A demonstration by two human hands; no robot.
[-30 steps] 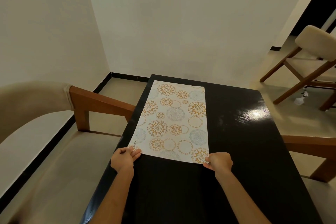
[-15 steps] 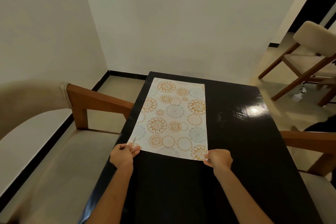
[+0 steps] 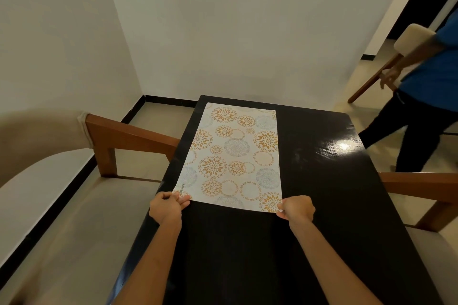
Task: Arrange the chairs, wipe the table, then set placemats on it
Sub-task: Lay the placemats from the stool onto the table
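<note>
Black table [image 3: 322,205], chair [image 3: 62,205] tucked at its left side, another chair [image 3: 426,188] at right. Floral placemat [image 3: 235,156] lies flat on the table's far left half. Left hand [image 3: 166,207] and right hand [image 3: 297,209] each pinch a near corner.

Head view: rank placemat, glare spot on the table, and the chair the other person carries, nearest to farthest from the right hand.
From the right hand:
1. Placemat: its near right corner is pinched in that hand.
2. Glare spot: on the table's far right part.
3. Carried chair: off the table, far right, held by the person in blue.
</note>
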